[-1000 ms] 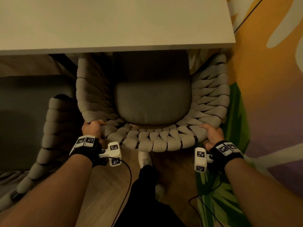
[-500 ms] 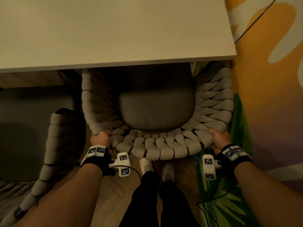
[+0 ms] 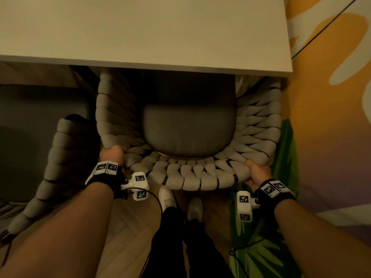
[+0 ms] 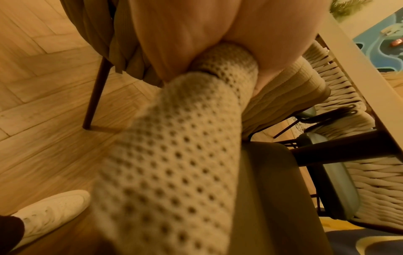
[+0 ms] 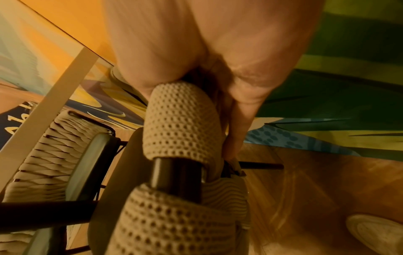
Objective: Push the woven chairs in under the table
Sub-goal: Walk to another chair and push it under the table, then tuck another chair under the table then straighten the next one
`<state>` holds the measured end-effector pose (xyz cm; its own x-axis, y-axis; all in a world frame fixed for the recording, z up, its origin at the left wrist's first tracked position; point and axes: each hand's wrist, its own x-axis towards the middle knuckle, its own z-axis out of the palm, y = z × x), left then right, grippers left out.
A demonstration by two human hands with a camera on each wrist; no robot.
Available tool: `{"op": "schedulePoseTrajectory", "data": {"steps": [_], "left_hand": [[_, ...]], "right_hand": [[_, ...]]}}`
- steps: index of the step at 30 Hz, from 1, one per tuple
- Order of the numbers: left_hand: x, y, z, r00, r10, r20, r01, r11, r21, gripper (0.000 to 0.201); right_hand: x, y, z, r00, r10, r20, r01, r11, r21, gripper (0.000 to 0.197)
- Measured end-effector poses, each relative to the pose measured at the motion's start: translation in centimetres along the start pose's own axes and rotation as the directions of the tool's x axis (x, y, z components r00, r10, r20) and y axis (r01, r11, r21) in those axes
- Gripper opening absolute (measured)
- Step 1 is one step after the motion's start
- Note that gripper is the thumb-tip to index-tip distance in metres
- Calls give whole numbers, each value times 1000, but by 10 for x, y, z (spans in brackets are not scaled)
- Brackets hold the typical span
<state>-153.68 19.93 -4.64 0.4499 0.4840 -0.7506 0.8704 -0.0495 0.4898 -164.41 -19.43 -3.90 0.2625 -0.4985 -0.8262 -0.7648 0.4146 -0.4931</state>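
A woven chair (image 3: 192,179) with a grey seat cushion (image 3: 187,133) stands in front of me, the front of its seat hidden under the pale table (image 3: 140,31). My left hand (image 3: 111,154) grips the left end of its curved back rail. My right hand (image 3: 256,172) grips the right end. Up close, the left hand (image 4: 196,32) wraps the mesh-covered rail (image 4: 174,155), and the right hand (image 5: 209,51) wraps the same rail (image 5: 181,124) where a dark bare tube (image 5: 176,174) shows.
A second woven chair (image 3: 64,157) stands close on the left, its arm beside my left wrist. A painted wall (image 3: 331,117) runs along the right, near the chair's arm. My feet (image 3: 166,197) stand on herringbone wood floor (image 3: 124,237). Further woven chairs (image 4: 353,172) sit under the table's far side.
Both hands have kept their grip while the chair slid forward, so more of the cushion lies under the table edge. My feet have stepped up together behind it.
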Motion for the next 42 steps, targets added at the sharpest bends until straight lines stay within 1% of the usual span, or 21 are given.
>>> {"op": "schedulePoseTrajectory", "data": {"steps": [3, 4, 6, 8, 9, 10, 12, 14, 15, 17, 20, 23, 27, 30, 33, 35, 37, 40, 42], "left_hand": [[0, -1, -4, 1000, 21, 15, -21, 1000, 23, 49], [0, -2, -5, 999, 32, 35, -33, 999, 18, 53], [4, -8, -10, 995, 62, 75, -59, 998, -38, 67], [3, -16, -17, 992, 67, 109, -53, 990, -127, 77], [-5, -20, -23, 989, 69, 131, -47, 985, -164, 75], [-16, -25, -30, 985, 78, 152, -48, 980, -191, 66], [-38, -37, -44, 976, 124, 178, -81, 970, -228, 37], [-56, -54, -59, 975, 164, 152, -127, 965, -230, 15], [-63, -63, -68, 977, 173, 122, -145, 966, -214, 10], [-74, -82, -85, 982, 174, 79, -156, 968, -196, 9], [-81, -114, -118, 992, 117, 38, -105, 968, -229, 9], [-86, -145, -160, 998, 55, -17, -57, 958, -280, 12], [-82, -179, -226, 999, 13, -44, -28, 931, -363, 15], [-68, -204, -284, 998, -30, -58, 3, 910, -415, 16], [-44, -231, -346, 997, -54, -59, 22, 894, -447, 13], [-23, -246, -390, 995, -73, -61, 37, 885, -464, 9], [-2, -259, -432, 994, -86, -68, 46, 888, -458, 11], [29, -271, -493, 993, -85, -82, 41, 900, -435, 17], [46, -272, -526, 993, -75, -89, 34, 917, -398, 17]], "right_hand": [[0, 1, -3, 1000, -5, 19, 5, 1000, 0, 54], [-1, 1, -5, 999, -13, 33, 13, 1000, -5, 56], [-8, 1, -8, 996, -37, 77, 39, 999, -21, 59], [-18, 0, -14, 989, -66, 130, 74, 996, -57, 53], [-23, 1, -17, 984, -79, 162, 93, 992, -82, 50], [-29, 3, -21, 978, -83, 193, 107, 987, -120, 49], [-40, 12, -27, 970, -56, 235, 111, 967, -231, 50], [-52, 24, -30, 964, 8, 266, 89, 932, -351, 47], [-60, 31, -28, 957, 42, 288, 85, 906, -415, 40], [-79, 45, -21, 938, 105, 331, 89, 849, -521, 25], [-101, 65, -2, 912, 160, 377, 118, 779, -616, 18], [-130, 86, 31, 889, 166, 426, 190, 713, -675, 19], [-180, 128, 89, 835, 158, 528, 323, 635, -702, 15], [-222, 164, 143, 799, 185, 572, 386, 572, -724, 13], [-262, 202, 198, 778, 200, 596, 421, 537, -731, 14], [-287, 228, 237, 771, 203, 603, 432, 528, -731, 13], [-310, 250, 274, 774, 201, 600, 429, 530, -731, 10], [-338, 274, 325, 798, 155, 583, 402, 584, -705, 9], [-351, 280, 349, 817, 116, 564, 374, 638, -673, 9]]}}
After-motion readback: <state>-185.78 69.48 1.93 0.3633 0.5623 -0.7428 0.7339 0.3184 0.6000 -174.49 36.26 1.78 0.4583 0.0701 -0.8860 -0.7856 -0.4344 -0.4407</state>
